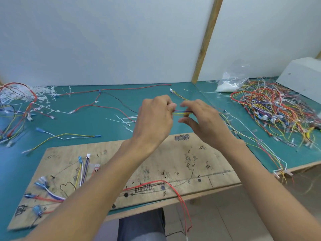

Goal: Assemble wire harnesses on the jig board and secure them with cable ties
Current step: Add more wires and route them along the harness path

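Ok, status: both hands are up off the jig board (182, 153), working mid-air over its 12 o'clock edge. Left hand (154, 122) pinches a small bundle of thin wires (182, 112) (purple, yellow), fingers curled tight. Right hand (205, 122) takes the same bundle from the 3 o'clock side, fingers curled over it, thumb standing off below. It's motion-blurred, so exact finger contact is unclear.

A short span sits taut between the two. My read: I'm straightening the strands so they lie parallel before routing them on the board. One end runs toward 12 o'clock to a white connector (171, 90) on the worktop (86, 122). The other looks to trail off toward 4 o'clock, over the worktop edge.

Board at 6 o'clock: blue terminals (41, 184) with short leads sit at its 9 o'clock end. A red wire (173, 186) lies along the drawn track and hangs off the near edge. Partly loaded, so early-to-mid build by my judgement. No tie visible on the held bundle.

Loose cable ties (127, 119) lie at 9 o'clock of the left hand, within reach for securing. Harness pile (278, 110) is at 2 o'clock, with a clear bag (231, 82), likely ties, beside it.
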